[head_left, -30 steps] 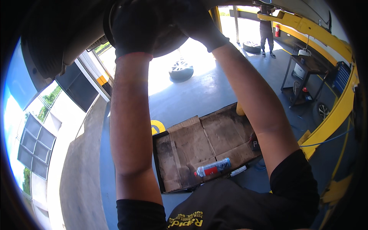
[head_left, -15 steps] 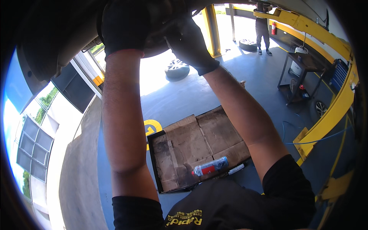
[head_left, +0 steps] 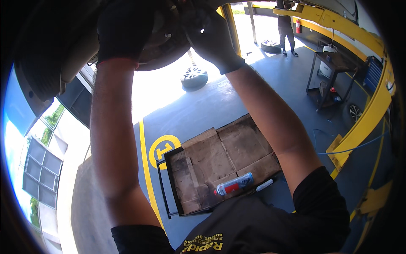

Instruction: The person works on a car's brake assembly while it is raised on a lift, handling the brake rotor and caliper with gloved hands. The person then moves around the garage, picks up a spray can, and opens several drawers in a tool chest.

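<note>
Both my arms reach up to the dark underside of a raised vehicle. My left hand (head_left: 125, 34), in a black glove with a red cuff edge, is at the left side of a round, dark metal part (head_left: 163, 50) that looks like a brake disc. On the other side of that part is my right hand (head_left: 213, 42), also in a black glove, its fingertips up against dark parts near the hub. Deep shadow hides the fingers of both hands, so I cannot make out what they grip.
Below me a cardboard-lined cart (head_left: 203, 154) carries a spray can (head_left: 234, 184) lying on its side. A wheel (head_left: 194, 77) lies on the floor beyond. At right are a yellow lift arm (head_left: 359, 131), a dark trolley (head_left: 334, 70) and a blue hose (head_left: 355, 151). Another person (head_left: 286, 34) stands far back.
My left hand and forearm have shifted left, showing more of the round metal part. My right hand has risen slightly. The cart's handle side has come into view.
</note>
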`<control>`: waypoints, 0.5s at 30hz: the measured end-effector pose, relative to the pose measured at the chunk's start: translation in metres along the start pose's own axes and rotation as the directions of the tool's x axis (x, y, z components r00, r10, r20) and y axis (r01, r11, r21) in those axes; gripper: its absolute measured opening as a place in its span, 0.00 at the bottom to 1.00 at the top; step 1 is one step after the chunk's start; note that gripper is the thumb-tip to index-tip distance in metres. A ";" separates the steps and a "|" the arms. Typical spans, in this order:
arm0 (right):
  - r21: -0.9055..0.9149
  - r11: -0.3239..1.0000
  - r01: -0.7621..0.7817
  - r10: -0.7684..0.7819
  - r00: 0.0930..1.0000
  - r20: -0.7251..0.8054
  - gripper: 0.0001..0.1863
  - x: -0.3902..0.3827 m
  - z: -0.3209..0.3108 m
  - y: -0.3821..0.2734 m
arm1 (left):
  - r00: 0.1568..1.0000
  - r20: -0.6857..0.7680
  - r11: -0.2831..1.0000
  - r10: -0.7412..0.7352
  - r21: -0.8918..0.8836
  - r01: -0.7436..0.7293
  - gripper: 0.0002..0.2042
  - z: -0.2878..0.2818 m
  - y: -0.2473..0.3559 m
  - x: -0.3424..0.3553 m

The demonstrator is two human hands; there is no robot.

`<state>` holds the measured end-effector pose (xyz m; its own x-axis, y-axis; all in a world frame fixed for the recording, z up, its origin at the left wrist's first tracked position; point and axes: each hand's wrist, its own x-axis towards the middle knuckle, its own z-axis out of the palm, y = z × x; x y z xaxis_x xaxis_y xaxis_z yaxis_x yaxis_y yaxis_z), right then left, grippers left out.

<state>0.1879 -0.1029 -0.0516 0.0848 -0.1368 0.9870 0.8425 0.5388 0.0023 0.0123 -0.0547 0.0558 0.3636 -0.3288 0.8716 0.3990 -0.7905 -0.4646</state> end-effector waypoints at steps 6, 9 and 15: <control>-0.027 0.945 0.326 -0.327 0.945 -0.017 0.19 0.037 0.019 0.016 | 0.979 0.197 0.923 0.057 0.363 -0.127 0.11 0.008 -0.010 -0.008; -0.107 0.886 0.452 -0.462 0.880 -0.106 0.18 0.042 0.026 0.026 | 0.908 0.414 0.789 -0.073 0.580 -0.201 0.16 0.019 -0.019 -0.007; 0.084 0.988 0.128 -0.130 0.991 0.013 0.19 0.053 0.020 0.020 | 0.903 0.418 0.831 -0.104 0.535 -0.152 0.17 0.036 -0.032 -0.011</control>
<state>0.1982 -0.0829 0.0038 -0.0324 -0.1946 0.9803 0.7988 0.5845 0.1425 0.0263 -0.0072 0.0556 0.6383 0.0009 0.7697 0.7266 -0.3308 -0.6022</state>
